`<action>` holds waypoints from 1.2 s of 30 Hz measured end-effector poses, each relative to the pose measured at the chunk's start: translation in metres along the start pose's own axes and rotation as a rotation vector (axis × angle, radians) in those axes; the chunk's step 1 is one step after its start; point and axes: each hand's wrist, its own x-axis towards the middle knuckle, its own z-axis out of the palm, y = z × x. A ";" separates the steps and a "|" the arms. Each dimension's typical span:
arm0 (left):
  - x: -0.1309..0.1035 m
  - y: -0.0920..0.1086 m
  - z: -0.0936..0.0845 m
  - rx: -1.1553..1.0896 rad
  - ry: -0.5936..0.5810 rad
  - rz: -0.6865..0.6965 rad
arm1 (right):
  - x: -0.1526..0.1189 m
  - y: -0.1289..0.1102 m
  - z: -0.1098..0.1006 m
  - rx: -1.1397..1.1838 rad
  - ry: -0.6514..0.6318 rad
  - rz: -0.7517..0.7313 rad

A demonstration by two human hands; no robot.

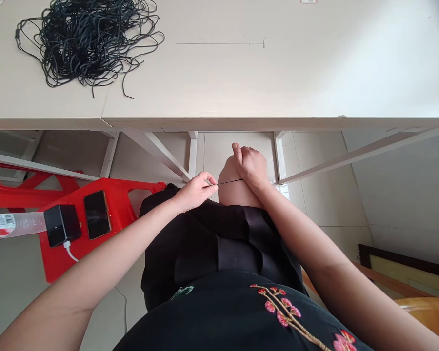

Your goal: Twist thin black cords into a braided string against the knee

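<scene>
My left hand (201,189) pinches a thin black cord (229,182), which looks twisted, between thumb and fingertips, just left of my bare knee (229,170). The cord is drawn taut across the knee and runs in under the heel of my right hand (252,163). That hand rests on the knee with its thumb held apart; its other fingers bend over the far side and are partly hidden. Whatever part of the cord lies beneath the palm is out of sight. A large tangled heap of black cord (88,44) lies on the table at the upper left.
The pale table (314,83) bears a pencil line (223,43) with tick marks. Below are white table legs (193,153). On a red stool (120,195) at left sit a phone (97,214) and a black box (61,224) with a white cable, beside a plastic bottle (18,225).
</scene>
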 end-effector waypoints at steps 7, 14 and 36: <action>0.002 0.001 -0.002 0.132 0.028 0.098 | -0.001 0.001 0.002 0.007 0.033 -0.011; 0.009 0.000 -0.005 0.252 0.094 0.141 | 0.000 0.002 0.002 0.017 0.044 -0.008; 0.004 0.002 -0.011 0.195 0.086 0.112 | 0.000 0.003 0.001 0.050 0.044 0.008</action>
